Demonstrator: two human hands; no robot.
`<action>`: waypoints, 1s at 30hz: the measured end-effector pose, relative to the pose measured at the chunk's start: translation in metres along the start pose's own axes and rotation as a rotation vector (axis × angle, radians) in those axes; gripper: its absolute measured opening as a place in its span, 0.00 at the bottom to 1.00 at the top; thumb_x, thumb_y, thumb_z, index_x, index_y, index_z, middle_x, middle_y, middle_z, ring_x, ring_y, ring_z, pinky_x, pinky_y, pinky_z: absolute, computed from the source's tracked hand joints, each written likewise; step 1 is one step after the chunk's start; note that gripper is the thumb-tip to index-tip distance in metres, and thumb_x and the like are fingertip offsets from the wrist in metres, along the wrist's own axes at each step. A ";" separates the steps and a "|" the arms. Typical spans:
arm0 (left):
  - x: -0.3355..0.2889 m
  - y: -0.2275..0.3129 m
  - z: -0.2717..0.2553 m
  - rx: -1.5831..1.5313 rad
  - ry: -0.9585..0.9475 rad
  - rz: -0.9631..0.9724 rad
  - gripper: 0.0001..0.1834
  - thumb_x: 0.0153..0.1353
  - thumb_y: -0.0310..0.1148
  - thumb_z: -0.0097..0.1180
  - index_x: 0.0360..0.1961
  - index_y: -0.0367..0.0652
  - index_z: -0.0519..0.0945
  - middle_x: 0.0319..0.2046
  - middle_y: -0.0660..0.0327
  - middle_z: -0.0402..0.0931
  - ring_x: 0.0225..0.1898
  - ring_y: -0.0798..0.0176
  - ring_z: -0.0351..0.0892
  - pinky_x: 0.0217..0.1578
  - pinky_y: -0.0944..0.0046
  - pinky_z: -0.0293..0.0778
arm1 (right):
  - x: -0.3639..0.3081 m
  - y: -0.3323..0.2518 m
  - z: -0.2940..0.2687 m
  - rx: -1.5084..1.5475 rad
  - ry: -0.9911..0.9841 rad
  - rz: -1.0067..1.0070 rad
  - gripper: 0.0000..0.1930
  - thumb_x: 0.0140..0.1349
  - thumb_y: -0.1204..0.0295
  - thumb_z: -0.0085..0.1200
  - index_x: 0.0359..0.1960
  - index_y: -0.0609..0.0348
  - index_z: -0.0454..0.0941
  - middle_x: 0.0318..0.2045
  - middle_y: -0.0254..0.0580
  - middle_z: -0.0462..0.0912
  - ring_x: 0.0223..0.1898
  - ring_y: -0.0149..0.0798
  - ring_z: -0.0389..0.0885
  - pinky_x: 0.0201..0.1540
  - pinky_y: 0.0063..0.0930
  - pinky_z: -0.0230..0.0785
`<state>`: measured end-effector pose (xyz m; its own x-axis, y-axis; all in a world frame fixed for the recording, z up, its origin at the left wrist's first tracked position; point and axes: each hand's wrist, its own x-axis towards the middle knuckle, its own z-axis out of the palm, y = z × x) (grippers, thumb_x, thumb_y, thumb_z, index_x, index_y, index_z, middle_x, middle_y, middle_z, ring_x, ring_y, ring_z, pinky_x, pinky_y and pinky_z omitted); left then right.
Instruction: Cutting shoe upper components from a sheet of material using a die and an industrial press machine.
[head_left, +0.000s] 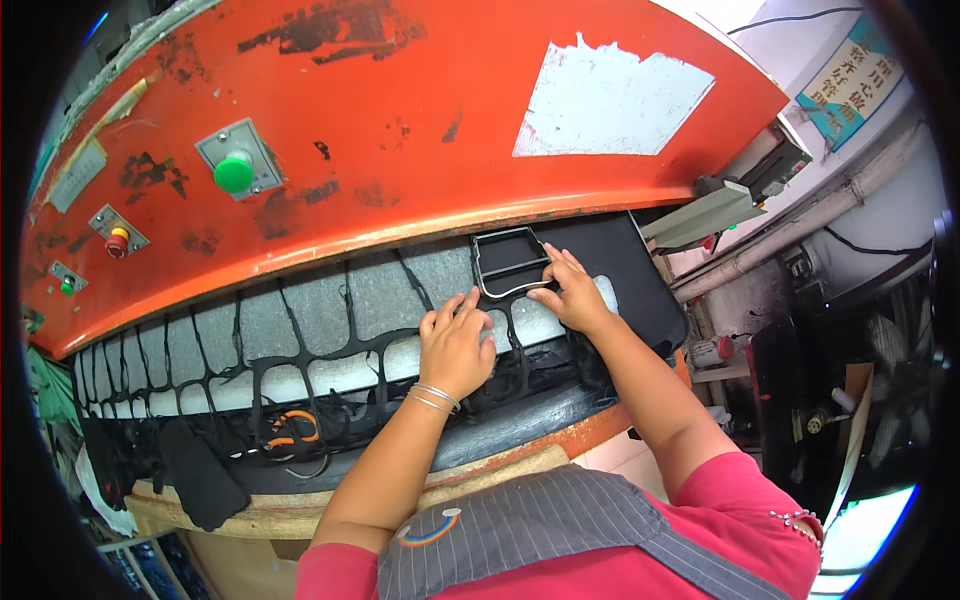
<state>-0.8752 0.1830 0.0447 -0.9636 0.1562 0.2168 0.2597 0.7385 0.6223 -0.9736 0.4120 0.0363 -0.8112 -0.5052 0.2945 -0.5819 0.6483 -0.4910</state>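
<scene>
so the metal frame (515, 269) is lying on the black sheet (605, 245) below a big orange panel (400, 130), left hand (456, 345) loosely open by its near-left corner, right hand (578, 298) at its right side, can't tell if those fingers grip, plus a teal-edged wall sign (853, 80) with lettering up right

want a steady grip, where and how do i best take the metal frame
Probably hold the metal frame by its outer left and right walls, coming from both sides: it lies flat, and its thin walls stand up around open spaces.
</scene>
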 end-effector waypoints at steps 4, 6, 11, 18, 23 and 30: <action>-0.008 -0.027 -0.045 -0.316 0.188 -0.128 0.18 0.53 0.29 0.58 0.46 0.42 0.74 0.58 0.48 0.68 0.62 0.48 0.64 0.62 0.52 0.57 | 0.012 -0.035 -0.020 -0.024 0.074 0.173 0.29 0.49 0.59 0.66 0.51 0.57 0.72 0.56 0.56 0.73 0.62 0.55 0.65 0.62 0.44 0.58; -0.017 -0.056 -0.100 -0.371 0.426 -0.162 0.20 0.55 0.26 0.56 0.51 0.39 0.73 0.57 0.49 0.69 0.61 0.52 0.66 0.61 0.57 0.60 | 0.010 -0.056 -0.031 0.030 0.253 0.207 0.26 0.50 0.60 0.66 0.49 0.58 0.74 0.49 0.52 0.77 0.55 0.52 0.72 0.56 0.41 0.64; -0.066 -0.203 -0.247 -0.426 0.978 -0.533 0.31 0.61 0.26 0.53 0.65 0.37 0.60 0.65 0.51 0.59 0.67 0.56 0.57 0.64 0.58 0.56 | 0.064 -0.152 -0.003 0.241 0.084 -0.104 0.20 0.52 0.60 0.66 0.42 0.58 0.77 0.36 0.43 0.82 0.37 0.43 0.82 0.41 0.34 0.74; -0.116 -0.330 -0.427 0.432 1.325 -0.430 0.35 0.63 0.33 0.48 0.68 0.33 0.52 0.69 0.49 0.50 0.70 0.54 0.49 0.68 0.62 0.45 | 0.195 -0.285 0.027 0.323 0.469 -0.420 0.15 0.55 0.62 0.61 0.33 0.56 0.69 0.23 0.39 0.79 0.24 0.44 0.80 0.23 0.36 0.70; -0.093 -0.266 -0.425 0.031 0.879 -0.636 0.31 0.63 0.26 0.40 0.69 0.42 0.55 0.68 0.52 0.56 0.66 0.60 0.60 0.62 0.65 0.57 | 0.189 -0.258 0.038 0.343 0.386 -0.336 0.12 0.57 0.65 0.60 0.30 0.56 0.69 0.18 0.42 0.76 0.20 0.47 0.78 0.20 0.36 0.67; -0.137 -0.127 -0.233 -0.148 0.398 -0.455 0.09 0.60 0.28 0.55 0.39 0.34 0.81 0.38 0.54 0.80 0.42 0.63 0.79 0.45 0.63 0.74 | 0.044 -0.216 0.039 0.255 -0.499 -0.243 0.20 0.53 0.55 0.60 0.35 0.60 0.73 0.32 0.50 0.79 0.38 0.52 0.78 0.39 0.44 0.70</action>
<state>-0.7619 -0.0847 0.1111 -0.8901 -0.4300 0.1512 -0.1380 0.5704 0.8097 -0.8813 0.2282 0.1232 -0.4967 -0.8673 0.0332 -0.6650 0.3557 -0.6567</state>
